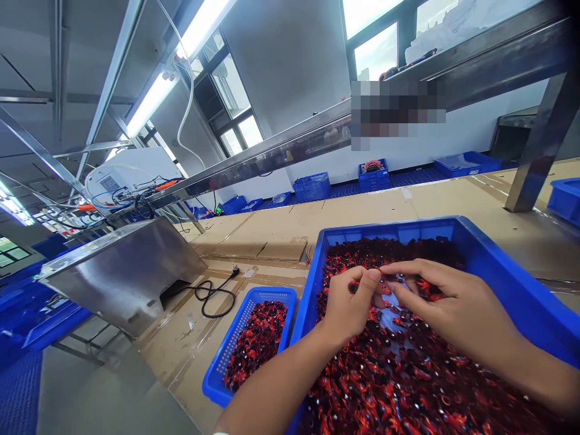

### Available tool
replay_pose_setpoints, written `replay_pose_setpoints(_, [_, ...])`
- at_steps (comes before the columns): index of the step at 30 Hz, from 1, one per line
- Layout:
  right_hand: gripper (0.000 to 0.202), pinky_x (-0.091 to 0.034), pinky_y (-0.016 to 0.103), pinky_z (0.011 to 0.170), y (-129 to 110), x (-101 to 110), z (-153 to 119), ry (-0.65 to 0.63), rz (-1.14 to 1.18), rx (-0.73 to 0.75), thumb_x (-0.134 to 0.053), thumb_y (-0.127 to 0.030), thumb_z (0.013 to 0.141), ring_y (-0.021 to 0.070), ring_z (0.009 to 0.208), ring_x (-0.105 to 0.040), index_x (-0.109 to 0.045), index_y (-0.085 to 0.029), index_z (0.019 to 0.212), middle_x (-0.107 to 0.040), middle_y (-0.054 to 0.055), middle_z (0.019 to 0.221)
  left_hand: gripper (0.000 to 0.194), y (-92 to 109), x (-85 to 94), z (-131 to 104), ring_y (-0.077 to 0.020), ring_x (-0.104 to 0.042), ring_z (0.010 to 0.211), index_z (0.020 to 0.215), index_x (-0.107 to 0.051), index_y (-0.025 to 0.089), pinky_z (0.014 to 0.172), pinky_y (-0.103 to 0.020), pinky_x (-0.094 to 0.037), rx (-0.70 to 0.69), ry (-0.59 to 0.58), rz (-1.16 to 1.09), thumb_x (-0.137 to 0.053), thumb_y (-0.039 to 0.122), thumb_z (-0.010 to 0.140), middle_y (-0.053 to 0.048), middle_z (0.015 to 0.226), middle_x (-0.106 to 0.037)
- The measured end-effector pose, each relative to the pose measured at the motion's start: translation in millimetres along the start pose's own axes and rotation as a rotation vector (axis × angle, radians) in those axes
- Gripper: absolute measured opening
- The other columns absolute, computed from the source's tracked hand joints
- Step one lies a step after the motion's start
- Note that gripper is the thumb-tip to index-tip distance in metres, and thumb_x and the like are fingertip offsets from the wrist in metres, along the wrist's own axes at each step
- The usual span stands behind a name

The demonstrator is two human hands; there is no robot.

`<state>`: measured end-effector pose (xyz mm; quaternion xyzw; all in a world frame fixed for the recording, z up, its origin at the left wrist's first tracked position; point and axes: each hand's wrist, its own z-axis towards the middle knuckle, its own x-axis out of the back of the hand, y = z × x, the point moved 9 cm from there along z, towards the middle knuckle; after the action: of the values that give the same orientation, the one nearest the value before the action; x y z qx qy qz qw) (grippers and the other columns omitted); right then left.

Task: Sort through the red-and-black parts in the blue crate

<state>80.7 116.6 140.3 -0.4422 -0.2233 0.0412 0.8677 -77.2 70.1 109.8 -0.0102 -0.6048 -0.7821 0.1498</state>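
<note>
We see both hands down in a big blue bin heaped with small red and black parts. The left hand is curled, thumb and forefinger pinched on one small part; the right hand lies half open, fingers stretched toward the left fingertips and touching the heap. The pinched part is too small for us to tell its long axis or which way it points. Just left of the left forearm sits a smaller blue basket of the same parts. Both stand on a bench covered in cardboard. Farther left lie a black cable and a tilted steel chute. Beyond the hands a steel shelf crosses overhead, under strip lights and windows.
</note>
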Motion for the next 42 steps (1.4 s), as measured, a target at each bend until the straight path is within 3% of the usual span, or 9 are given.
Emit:
replay_pose_setpoints(5, [0.026, -0.061, 0.049, 0.096, 3, 3, 5, 0.003, 0.027, -0.064, -0.074, -0.051, 0.091, 0.0359, 0.106, -0.08, -0.089, -0.034, 0.104, -0.088, 0.006, 0.114, 0.063, 3, 3.2, 1, -0.014, -0.053, 0.062, 0.073, -0.055, 0.023, 0.07, -0.029, -0.044, 0.031, 0.026, 0.025, -0.062, 0.078, 0.104, 0.001, 0.064, -0.064])
replay_pose_setpoints(8, [0.03, -0.057, 0.04, 0.072, 8, 3, 6, 0.006, 0.024, -0.122, -0.078, -0.057, 0.088, 0.0269, 0.077, -0.071, -0.088, -0.032, 0.101, -0.083, 0.007, 0.093, 0.055, 5, 4.7, 1, -0.014, -0.056, 0.064, 0.074, -0.049, 0.024, 0.073, -0.029, -0.047, 0.031, 0.038, 0.026, -0.064, 0.067, 0.105, 0.001, 0.065, -0.065])
replay_pose_setpoints(11, [0.049, -0.036, 0.031, 0.051, 23, 0, 5, -0.001, 0.154, -0.27, -0.089, -0.069, 0.08, 0.0156, 0.055, -0.044, -0.087, -0.027, 0.106, -0.06, 0.0, 0.068, 0.047, 6, 6.7, 2, -0.0156, -0.062, 0.064, 0.079, -0.043, 0.027, 0.07, -0.029, -0.049, 0.012, 0.052, 0.071, -0.07, 0.058, 0.103, 0.002, 0.066, -0.066])
replay_pose_setpoints(16, [0.059, -0.02, 0.026, 0.047, 49, -19, 1, -0.051, 0.676, -0.522, -0.096, -0.069, 0.081, 0.009, 0.05, -0.024, -0.074, -0.024, 0.111, -0.035, -0.01, 0.057, 0.042, 9, 7.5, 0, -0.019, -0.068, 0.068, 0.085, -0.044, 0.028, 0.069, -0.031, -0.051, -0.057, 0.056, 0.275, -0.064, 0.058, 0.108, 0.001, 0.071, -0.072])
replay_pose_setpoints(21, [0.051, -0.021, 0.02, 0.042, 57, -29, -1, -0.105, 0.813, -0.64, -0.092, -0.063, 0.088, 0.0066, 0.049, -0.026, -0.06, -0.024, 0.084, -0.038, -0.006, 0.06, 0.049, 19, -1.7, -5, -0.0185, -0.071, 0.068, 0.087, -0.04, 0.029, 0.072, -0.031, -0.05, -0.201, -0.022, 0.196, -0.054, 0.069, 0.112, -0.001, 0.071, -0.072])
replay_pose_setpoints(27, [0.037, -0.018, 0.021, 0.039, 53, -38, -8, -0.156, 1.002, -0.767, -0.078, -0.055, 0.098, 0.0087, 0.054, -0.022, -0.065, -0.023, 0.084, -0.038, -0.003, 0.075, 0.052, 29, 2.4, -11, -0.0184, -0.072, 0.07, 0.091, -0.042, 0.028, 0.075, -0.03, -0.051, -0.259, -0.01, 0.146, -0.048, 0.076, 0.112, -0.003, 0.073, -0.075])
replay_pose_setpoints(33, [0.057, -0.008, 0.019, 0.039, 70, -70, -31, -0.337, 0.954, -0.938, -0.072, -0.074, 0.097, 0.0098, 0.051, -0.03, -0.068, -0.021, 0.075, -0.049, 0.003, 0.069, 0.054, 16, -2.2, -5, -0.0263, -0.075, 0.076, 0.109, -0.07, 0.027, 0.078, -0.035, -0.055, -0.106, -0.027, 0.581, -0.05, 0.078, 0.109, -0.004, 0.08, -0.077])
replay_pose_setpoints(37, [0.058, -0.009, 0.016, 0.036, 95, -101, -54, -0.397, 0.914, -1.08, -0.077, -0.072, 0.093, 0.0116, 0.047, -0.037, -0.056, -0.023, 0.07, -0.039, -0.002, 0.055, 0.075, -9, -12.0, -1, -0.0366, -0.076, 0.077, 0.13, -0.076, 0.023, 0.08, -0.047, -0.06, 0.003, -0.12, 0.855, -0.063, 0.089, 0.097, -0.011, 0.082, -0.077])
replay_pose_setpoints(42, [0.052, -0.018, 0.013, 0.031, 109, -118, -58, -0.41, 0.951, -1.129, -0.061, -0.069, 0.104, 0.0129, 0.044, -0.047, -0.063, -0.022, 0.082, -0.048, 0.0, 0.054, 0.078, -23, -7.5, -2, -0.0379, -0.077, 0.096, 0.13, -0.078, 0.023, 0.088, -0.048, -0.06, 0.183, -0.204, 0.735, -0.083, 0.084, 0.081, -0.013, 0.101, -0.081])
